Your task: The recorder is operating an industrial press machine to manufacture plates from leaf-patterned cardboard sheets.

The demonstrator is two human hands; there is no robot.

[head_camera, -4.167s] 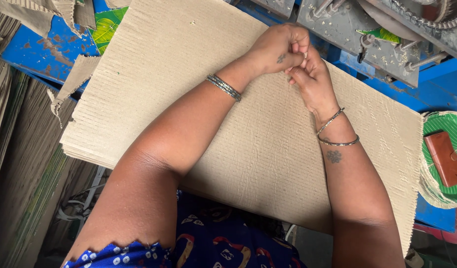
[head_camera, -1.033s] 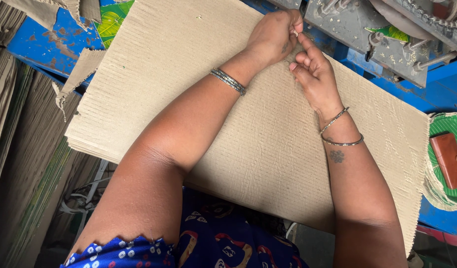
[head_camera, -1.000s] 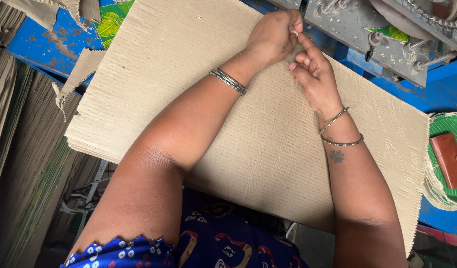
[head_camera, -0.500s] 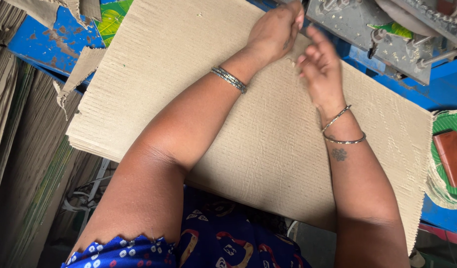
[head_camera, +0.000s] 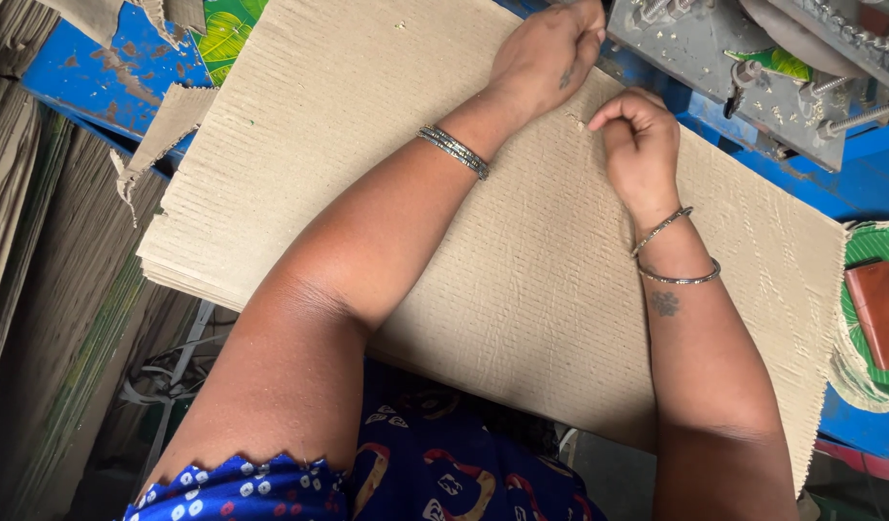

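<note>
Metal bangles [head_camera: 453, 150] on wrists, blue patterned garment [head_camera: 406, 473].

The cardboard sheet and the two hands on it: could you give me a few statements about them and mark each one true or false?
1. Both hands are at the far edge of the corrugated cardboard sheet. True.
2. The left hand holds a pair of scissors. False: no tool shows in it; its fingers rest at the sheet's edge beside the grey metal machine.
3. The right hand is curled into a loose fist on the sheet. True.
4. The brown wallet-like thing lies in the middle of the sheet. False: it lies off to the right, on a green round thing.
5. Both wrists are bare. False: both wear metal bangles.
</note>
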